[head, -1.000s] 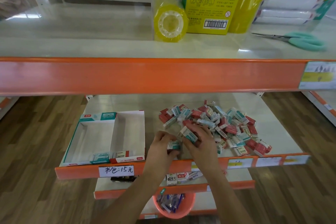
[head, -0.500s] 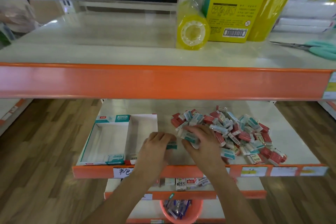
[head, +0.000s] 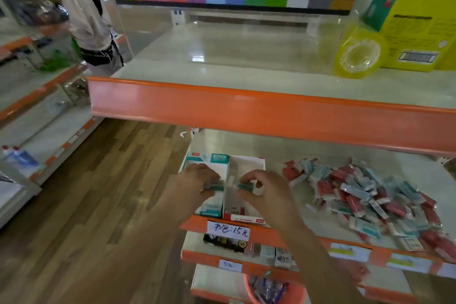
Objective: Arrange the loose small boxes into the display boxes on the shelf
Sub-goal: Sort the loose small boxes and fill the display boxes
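Observation:
Two open display boxes stand side by side at the left of the middle shelf: a teal-trimmed one (head: 217, 157) and a red-trimmed one (head: 246, 216). My left hand (head: 195, 184) hovers over the teal display box, shut on a small teal box (head: 215, 187). My right hand (head: 265, 191) is over the red display box, shut on another small teal box (head: 245, 187). A heap of loose red and teal small boxes (head: 365, 195) lies to the right on the same shelf. A teal box (head: 209, 210) sits at the front of the teal display box.
The upper shelf's orange front edge (head: 246, 108) overhangs the work area; it carries a yellow tape roll (head: 357, 55) and a yellow carton (head: 417, 29). Lower shelves hold small goods and an orange basket (head: 271, 291). A person (head: 91, 22) stands at the far left.
Both hands have moved left from the heap to above the two display boxes, each carrying a small teal box. The camera has swung left too.

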Available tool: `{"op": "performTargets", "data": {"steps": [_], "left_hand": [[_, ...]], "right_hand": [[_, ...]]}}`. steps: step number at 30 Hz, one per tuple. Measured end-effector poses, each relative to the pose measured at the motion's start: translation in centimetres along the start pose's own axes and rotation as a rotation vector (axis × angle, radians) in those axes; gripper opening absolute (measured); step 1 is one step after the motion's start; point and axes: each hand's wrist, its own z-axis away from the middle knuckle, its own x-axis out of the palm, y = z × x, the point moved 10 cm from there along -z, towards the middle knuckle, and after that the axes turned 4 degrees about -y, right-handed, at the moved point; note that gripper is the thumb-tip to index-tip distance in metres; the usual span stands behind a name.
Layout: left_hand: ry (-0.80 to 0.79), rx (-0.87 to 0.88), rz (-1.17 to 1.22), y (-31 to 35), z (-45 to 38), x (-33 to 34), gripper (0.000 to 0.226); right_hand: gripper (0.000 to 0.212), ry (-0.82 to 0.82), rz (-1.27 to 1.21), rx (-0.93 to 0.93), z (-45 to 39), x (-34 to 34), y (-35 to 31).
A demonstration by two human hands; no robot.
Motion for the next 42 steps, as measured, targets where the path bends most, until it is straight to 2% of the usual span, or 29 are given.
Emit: {"op": "performTargets", "data": {"steps": [6,11,20,25,32,35,42], "left_hand": [[-0.182,-0.082,-0.129,-3.8,0.7,0.4,0.030],[-0.308,-0.096,-0.221,-5.1,1.5,2.0,0.029],[-0.304,-0.160,-0.251,-6.1,1.4,2.9,0.043],[-0.346,-0.193,-0.249,-6.8,1.1,3.8,0.037],[-0.358,-0.235,-0.266,-7.0,1.0,4.4,0.022],[-0.371,-0.270,-0.270,-7.2,1.1,4.4,0.020],[-0.391,-0.343,-0.304,-7.4,1.1,4.8,0.026]], "right_hand": [[0.015,-0.095,-0.005,0.017,-1.6,3.8,-2.4],[0.021,-0.192,0.110,0.041,-2.9,6.9,-3.5],[0.035,-0.279,0.283,0.075,-3.4,8.8,-3.4],[0.041,-0.306,0.349,0.091,-3.6,9.1,-2.9],[0.038,-0.374,0.420,0.073,-3.6,9.8,-2.9],[0.033,-0.406,0.417,0.063,-3.5,9.9,-3.0],[0.039,-0.432,0.402,0.106,-3.3,10.0,-3.1]]}}
